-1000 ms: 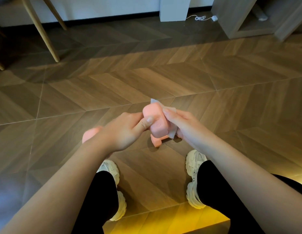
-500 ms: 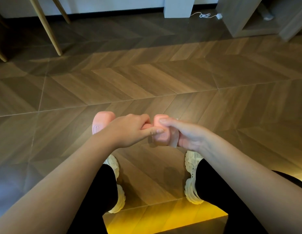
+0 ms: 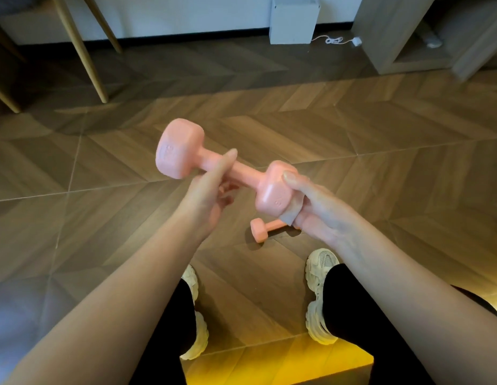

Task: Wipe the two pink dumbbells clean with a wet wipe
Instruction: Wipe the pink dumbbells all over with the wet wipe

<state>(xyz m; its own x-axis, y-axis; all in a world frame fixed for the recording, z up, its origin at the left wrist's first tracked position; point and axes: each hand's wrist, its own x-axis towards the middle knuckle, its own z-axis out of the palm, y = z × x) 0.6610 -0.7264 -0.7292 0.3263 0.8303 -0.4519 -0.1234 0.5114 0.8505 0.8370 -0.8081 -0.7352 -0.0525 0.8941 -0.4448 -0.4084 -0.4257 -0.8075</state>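
A pink dumbbell is held in the air in front of me, lying almost level, its far head to the left. My left hand grips its handle from below with the fingers curled and the thumb up. My right hand presses a pale wet wipe against the near right head, thumb on top. A second pink dumbbell lies on the wooden floor below, partly hidden by my right hand.
My two feet in pale sneakers stand on the herringbone wood floor. Wooden chair legs rise at the back left. A white box, a white cable and a wooden cabinet line the back wall.
The held dumbbell has risen and turned more level, so its left head and handle now show. My left hand slid under the handle. The dumbbell on the floor has come into view.
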